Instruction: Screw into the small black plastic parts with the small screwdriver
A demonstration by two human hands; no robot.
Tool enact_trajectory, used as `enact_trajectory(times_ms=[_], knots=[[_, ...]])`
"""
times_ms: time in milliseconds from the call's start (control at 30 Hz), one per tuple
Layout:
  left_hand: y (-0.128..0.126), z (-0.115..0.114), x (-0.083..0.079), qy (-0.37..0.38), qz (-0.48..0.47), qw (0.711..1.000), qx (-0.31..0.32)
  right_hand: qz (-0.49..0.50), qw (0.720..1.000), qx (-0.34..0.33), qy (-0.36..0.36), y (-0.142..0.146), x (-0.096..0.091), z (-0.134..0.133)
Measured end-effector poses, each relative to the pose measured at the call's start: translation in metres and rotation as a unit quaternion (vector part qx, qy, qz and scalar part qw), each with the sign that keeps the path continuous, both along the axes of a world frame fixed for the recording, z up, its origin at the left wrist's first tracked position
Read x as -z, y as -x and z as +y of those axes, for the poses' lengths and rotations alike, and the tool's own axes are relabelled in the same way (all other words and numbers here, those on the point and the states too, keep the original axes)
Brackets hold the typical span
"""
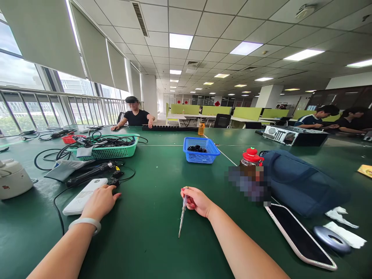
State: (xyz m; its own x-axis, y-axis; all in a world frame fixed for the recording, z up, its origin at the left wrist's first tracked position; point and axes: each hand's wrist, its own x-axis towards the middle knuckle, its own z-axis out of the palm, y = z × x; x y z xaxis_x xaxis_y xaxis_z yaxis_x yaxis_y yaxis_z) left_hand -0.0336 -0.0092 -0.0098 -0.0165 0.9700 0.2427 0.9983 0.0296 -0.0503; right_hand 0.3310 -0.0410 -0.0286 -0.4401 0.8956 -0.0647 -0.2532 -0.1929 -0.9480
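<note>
My right hand [198, 201] is closed around a slim test screwdriver [182, 219] with a clear handle, its tip pointing down and toward me over the green table. My left hand [100, 201] lies with fingers stretched over the far right part of a white power bank [84, 197]. Just beyond those fingertips are a black cable with connectors [115, 179] and a dark stick-like device [90, 174]. Farther out, ahead of my right hand, stands a blue basket [201, 157] with small black pieces in it.
A green basket [122, 151] full of cables stands at left, near a white pot-like container [13, 180]. On the right are a dark blue bag [302, 182], a red-lidded jar [251, 157], a phone [300, 236] and a computer case [293, 135]. A person [135, 116] sits across the table [157, 217].
</note>
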Motion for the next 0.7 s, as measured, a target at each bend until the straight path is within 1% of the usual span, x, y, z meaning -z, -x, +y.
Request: enact_trajectory(times_ms=[133, 233, 333, 400, 467, 533, 600, 700], knots=[[0.001, 0.0, 0.005, 0.02, -0.01, 1.0, -0.003, 0.0, 1.0, 0.0, -0.003, 0.0, 0.0, 0.0], [-0.001, -0.001, 0.005, 0.02, -0.013, 1.0, 0.016, -0.002, 1.0, 0.001, -0.002, 0.0, 0.0, 0.0], [-0.007, -0.002, -0.001, -0.032, -0.021, 0.999, 0.022, -0.005, 1.0, 0.003, -0.002, 0.0, -0.002, -0.001], [-0.013, 0.0, -0.008, -0.085, -0.032, 0.996, 0.006, -0.006, 1.0, 0.003, -0.002, 0.0, -0.003, -0.002], [-0.017, 0.007, -0.014, -0.119, -0.042, 0.992, -0.021, -0.006, 1.0, 0.004, -0.002, 0.0, -0.003, -0.002], [-0.021, 0.016, -0.018, -0.125, -0.045, 0.99, -0.04, -0.006, 1.0, 0.005, -0.002, 0.001, -0.003, -0.003], [-0.024, 0.027, -0.019, -0.112, -0.04, 0.991, -0.054, -0.006, 1.0, 0.005, -0.001, 0.001, -0.004, -0.003], [-0.028, 0.039, -0.015, -0.083, -0.024, 0.995, -0.055, -0.007, 1.0, 0.005, -0.001, 0.0, -0.004, -0.003]])
